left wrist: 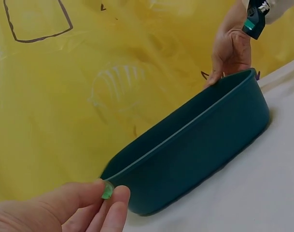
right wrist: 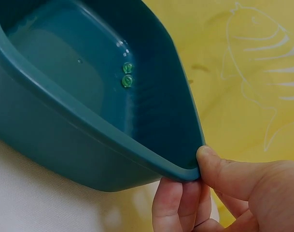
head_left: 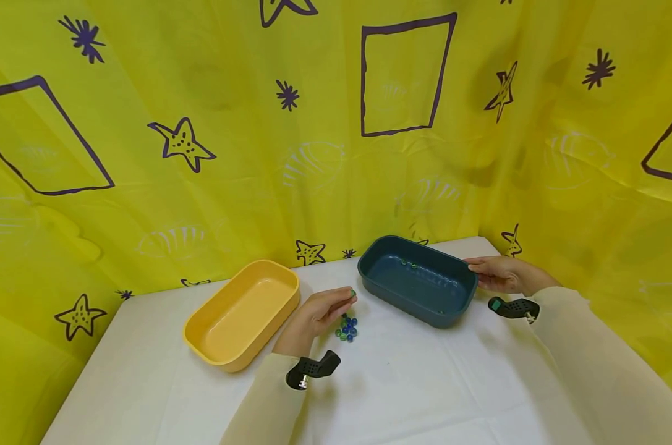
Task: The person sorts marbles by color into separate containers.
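Between thumb and fingertips, my left hand (head_left: 323,308) pinches a green marble (left wrist: 107,190), just left of the dark teal bin (head_left: 376,293). Below that hand a small cluster of blue and green marbles (head_left: 347,329) lies on the white table. My right hand (head_left: 502,275) grips the teal bin's right end, thumb over the rim and fingers beneath it on the outside. Inside the bin, two green marbles (right wrist: 127,75) sit together near the far wall in the right wrist view. The head view shows another green marble (head_left: 442,312) near the bin's front right corner.
A yellow bin (head_left: 241,315) of similar shape stands left of my left hand; no marbles show in it. Behind the white table (head_left: 402,389) hangs a yellow curtain (head_left: 246,198) with drawn stars and fish, which also closes off the right side.
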The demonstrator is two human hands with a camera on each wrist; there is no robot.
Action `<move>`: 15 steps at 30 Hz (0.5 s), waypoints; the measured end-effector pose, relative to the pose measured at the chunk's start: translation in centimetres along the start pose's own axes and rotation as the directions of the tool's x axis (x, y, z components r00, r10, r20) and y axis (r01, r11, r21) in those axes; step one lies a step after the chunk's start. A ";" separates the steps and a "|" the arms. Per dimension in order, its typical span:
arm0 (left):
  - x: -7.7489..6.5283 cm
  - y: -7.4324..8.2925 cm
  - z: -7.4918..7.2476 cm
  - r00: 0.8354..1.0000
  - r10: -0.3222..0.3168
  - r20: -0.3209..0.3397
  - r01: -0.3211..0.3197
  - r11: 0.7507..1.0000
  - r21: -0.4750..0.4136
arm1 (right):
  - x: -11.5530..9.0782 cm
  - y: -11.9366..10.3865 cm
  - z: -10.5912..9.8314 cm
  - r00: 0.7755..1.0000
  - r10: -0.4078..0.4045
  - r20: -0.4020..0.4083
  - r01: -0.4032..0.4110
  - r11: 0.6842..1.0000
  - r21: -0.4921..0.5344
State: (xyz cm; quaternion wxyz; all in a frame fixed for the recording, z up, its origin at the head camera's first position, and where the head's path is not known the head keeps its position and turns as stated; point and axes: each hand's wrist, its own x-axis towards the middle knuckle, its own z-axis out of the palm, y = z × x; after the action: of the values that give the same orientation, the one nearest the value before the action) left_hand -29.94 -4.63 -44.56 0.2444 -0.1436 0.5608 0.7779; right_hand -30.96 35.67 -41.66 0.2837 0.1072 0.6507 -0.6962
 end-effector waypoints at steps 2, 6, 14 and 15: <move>0.0 0.1 0.3 1.000 0.001 -0.007 -0.001 1.000 0.013 | 0.0 0.0 0.0 1.000 0.001 0.002 -0.001 1.000 0.000; 0.2 0.2 0.9 1.000 0.007 -0.011 -0.007 1.000 0.031 | -0.1 0.0 -0.1 1.000 0.002 0.000 -0.002 1.000 -0.003; 0.6 0.3 2.1 0.999 0.037 0.004 -0.038 0.998 0.054 | -0.1 0.1 0.0 1.000 -0.013 -0.026 0.013 1.000 -0.002; 0.6 0.4 2.2 0.999 0.036 0.000 -0.036 0.998 0.050 | -0.1 0.1 -0.1 1.000 -0.012 -0.025 0.012 1.000 -0.002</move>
State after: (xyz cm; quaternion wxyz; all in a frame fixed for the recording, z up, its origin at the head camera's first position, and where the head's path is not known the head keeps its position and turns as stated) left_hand -30.51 -2.50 -43.83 0.2336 -0.1278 0.5828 0.7678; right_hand -30.84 35.75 -41.70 0.2715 0.1117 0.6555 -0.6958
